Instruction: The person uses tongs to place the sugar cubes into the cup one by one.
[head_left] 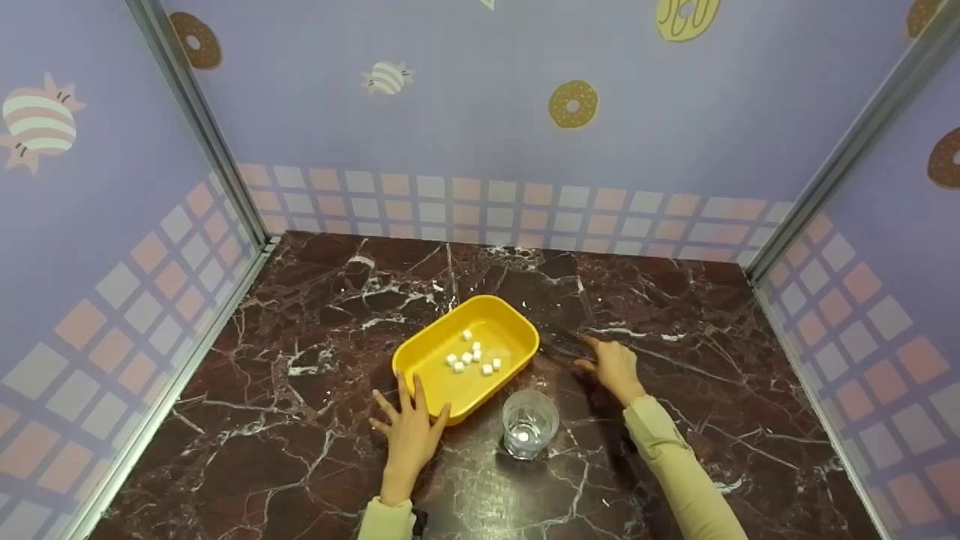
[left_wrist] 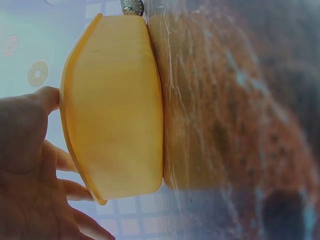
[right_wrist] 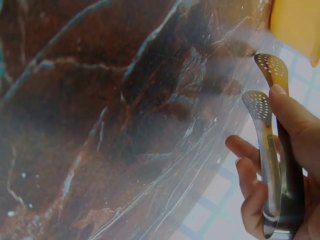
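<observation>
A yellow tub (head_left: 487, 390) sits at an angle on the table with several small white cubes (head_left: 466, 358) inside. My left hand (head_left: 410, 435), fingers spread, touches the rim at its near-left corner. In the left wrist view, the thumb and fingers of that hand (left_wrist: 40, 170) meet the rim of the tub (left_wrist: 115, 110). To the right of the tub, my right hand (head_left: 616, 369) holds metal tongs. In the right wrist view, these tongs (right_wrist: 272, 150) have perforated ends standing apart, with nothing between them, and the hand's fingers (right_wrist: 252, 195) curl round their arms.
A clear glass (head_left: 529, 424) stands upright near the tub's front right side, between my two hands. Dark red marbled tabletop (head_left: 300, 420) lies under everything. Purple patterned walls (head_left: 480, 135) rise at the back and both sides.
</observation>
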